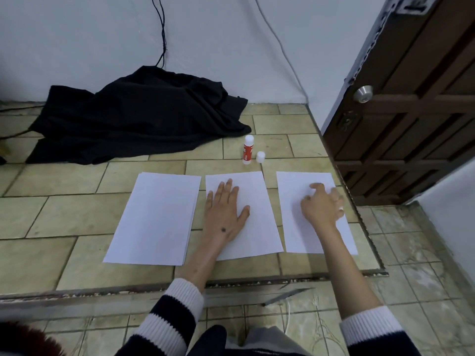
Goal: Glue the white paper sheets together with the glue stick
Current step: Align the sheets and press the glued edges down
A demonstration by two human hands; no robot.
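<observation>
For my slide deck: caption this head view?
Left hand flat on middle sheet, right hand on right sheet; glue stick uncapped.

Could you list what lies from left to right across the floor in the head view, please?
Black cloth → left paper stack → middle sheet under left hand → right sheet under right hand → door.

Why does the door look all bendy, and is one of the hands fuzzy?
In the head view, the wide-angle lens bows the brown door near the right edge. The right hand is smeared around its fingers on the right sheet, likely motion blur. The left hand lies sharp and flat on the middle sheet. Light is soft, with faint shadows.
</observation>
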